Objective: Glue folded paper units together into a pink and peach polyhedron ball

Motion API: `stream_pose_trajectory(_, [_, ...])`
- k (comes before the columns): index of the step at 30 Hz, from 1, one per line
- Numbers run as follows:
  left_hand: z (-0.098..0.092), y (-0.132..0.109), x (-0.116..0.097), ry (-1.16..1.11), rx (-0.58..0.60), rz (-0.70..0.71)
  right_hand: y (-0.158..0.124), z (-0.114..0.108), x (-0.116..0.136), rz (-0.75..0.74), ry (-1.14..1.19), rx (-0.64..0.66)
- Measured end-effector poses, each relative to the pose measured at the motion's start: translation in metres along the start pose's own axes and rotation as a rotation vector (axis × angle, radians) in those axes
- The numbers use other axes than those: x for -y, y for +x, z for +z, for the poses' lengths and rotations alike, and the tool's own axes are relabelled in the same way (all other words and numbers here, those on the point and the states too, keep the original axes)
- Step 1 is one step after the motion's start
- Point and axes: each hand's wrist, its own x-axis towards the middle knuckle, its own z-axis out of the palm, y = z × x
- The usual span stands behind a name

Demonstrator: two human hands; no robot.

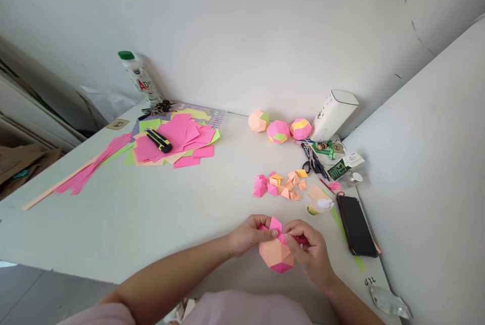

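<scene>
A folded paper ball (276, 253) in peach and pink is held up between my hands near the table's front edge. My left hand (252, 234) is closed on its upper left side, the thumb pressed on a pink part. With thumb and fingers pinched, my right hand (308, 249) grips the pink paper at its upper right. A pink flap (276, 224) sticks up between the two hands. Beyond them lie several small folded paper pieces (288, 186) in pink, peach and yellow. A small white-capped glue bottle (319, 206) lies to their right.
Three finished paper balls (278, 132) sit by the wall, beside a white container (333, 115). Scissors (308, 160), a phone (356, 225) and a small jar (352, 179) line the right. At left are a paper pile (185, 138), a box cutter (159, 140), paper strips (91, 168) and a bottle (140, 80).
</scene>
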Motion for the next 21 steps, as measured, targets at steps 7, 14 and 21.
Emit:
stream_pose_trajectory(7, [0.0005,-0.0005,-0.0015,0.001,-0.001,-0.009,0.0011,0.0001,0.0017,-0.036,-0.028,-0.018])
stream_pose_trajectory(14, [0.0006,-0.0004,-0.0014,0.015,-0.005,-0.004,0.0009,0.0006,0.0010,-0.060,-0.054,-0.016])
stream_pose_trajectory(21, [0.0004,-0.0006,-0.0010,0.024,-0.008,-0.015,0.0000,0.0009,-0.0001,-0.084,-0.067,-0.026])
